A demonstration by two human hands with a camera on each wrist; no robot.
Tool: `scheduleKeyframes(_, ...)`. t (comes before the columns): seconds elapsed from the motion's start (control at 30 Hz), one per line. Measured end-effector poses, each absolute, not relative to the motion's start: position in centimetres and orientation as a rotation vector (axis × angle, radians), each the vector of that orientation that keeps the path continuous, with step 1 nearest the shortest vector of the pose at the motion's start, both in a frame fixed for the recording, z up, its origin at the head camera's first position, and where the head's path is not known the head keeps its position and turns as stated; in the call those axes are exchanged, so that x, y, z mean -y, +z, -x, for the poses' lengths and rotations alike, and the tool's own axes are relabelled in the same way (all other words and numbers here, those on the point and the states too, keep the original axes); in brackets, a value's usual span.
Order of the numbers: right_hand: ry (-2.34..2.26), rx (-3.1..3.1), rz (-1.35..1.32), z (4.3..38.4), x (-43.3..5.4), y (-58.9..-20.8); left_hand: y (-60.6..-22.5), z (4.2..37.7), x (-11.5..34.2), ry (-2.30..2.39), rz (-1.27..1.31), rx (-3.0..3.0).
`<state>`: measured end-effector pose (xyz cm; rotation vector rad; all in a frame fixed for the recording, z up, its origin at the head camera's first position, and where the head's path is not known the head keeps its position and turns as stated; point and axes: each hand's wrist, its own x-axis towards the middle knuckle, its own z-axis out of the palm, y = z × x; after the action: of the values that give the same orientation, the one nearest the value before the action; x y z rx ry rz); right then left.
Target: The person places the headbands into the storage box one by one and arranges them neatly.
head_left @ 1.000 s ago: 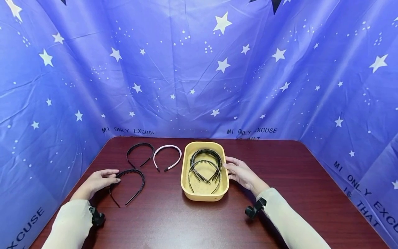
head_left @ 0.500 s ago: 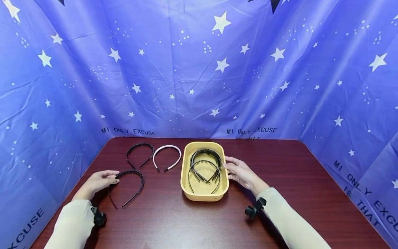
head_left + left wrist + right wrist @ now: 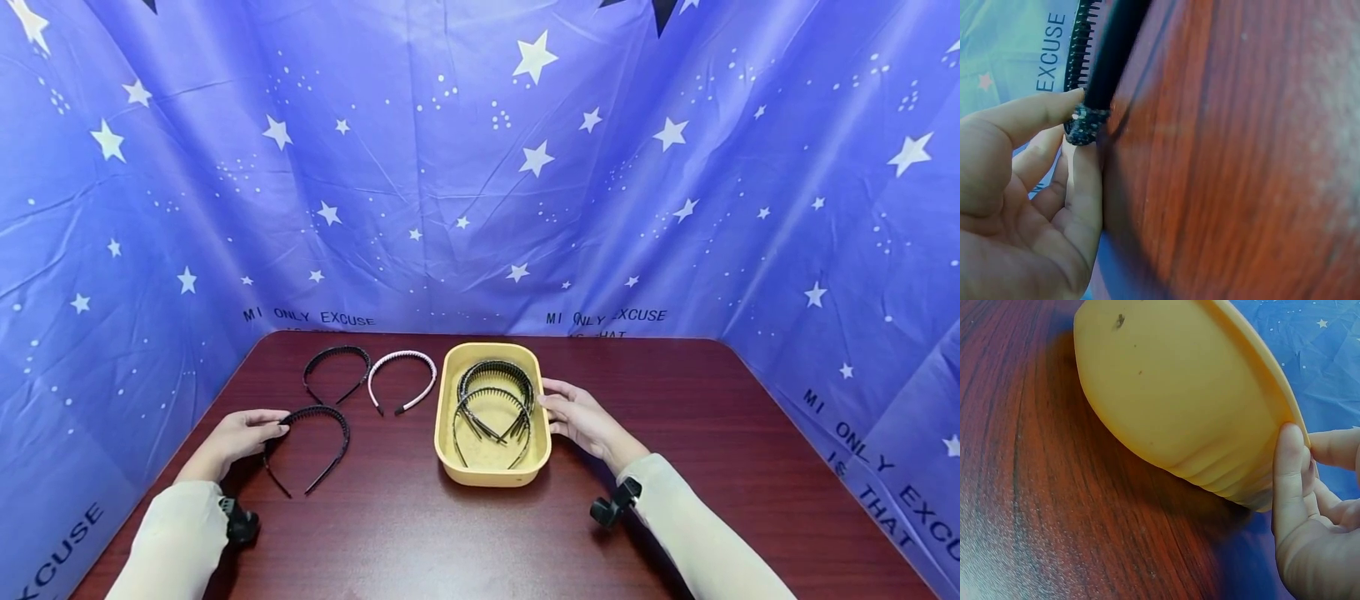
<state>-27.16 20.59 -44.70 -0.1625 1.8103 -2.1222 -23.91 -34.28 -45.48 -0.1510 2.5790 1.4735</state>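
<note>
My left hand (image 3: 238,437) pinches a black toothed headband (image 3: 347,429) by its left side, between thumb and fingers. In the left wrist view a glittery dark patch of the headband (image 3: 1088,122) shows at the fingertips of the left hand (image 3: 1041,181). Its open ends point toward me. At the centre of the table stands a yellow plastic basin (image 3: 492,478) with several dark headbands (image 3: 495,365) inside, overlapping one another. My right hand (image 3: 588,421) grips the basin's right rim; in the right wrist view its fingers (image 3: 1290,456) lie against the outer wall.
Behind the held headband, another black headband (image 3: 337,349) lies on the dark red wooden table (image 3: 645,533). A pale pink headband with dark tips (image 3: 405,353) lies beside it, left of the basin. A blue starry cloth (image 3: 465,167) hangs round the table.
The held black headband has tilted slightly, its ends dipping toward me and then rising back a little. My right hand and the basin have stayed in place.
</note>
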Motion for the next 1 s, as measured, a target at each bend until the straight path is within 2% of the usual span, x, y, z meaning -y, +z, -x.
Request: scheduleKeyframes(1.0,-2.116,-1.818,0.188,27.1,-20.6,-44.6,-43.0,23.5,32.2,1.565,0.109,-2.595)
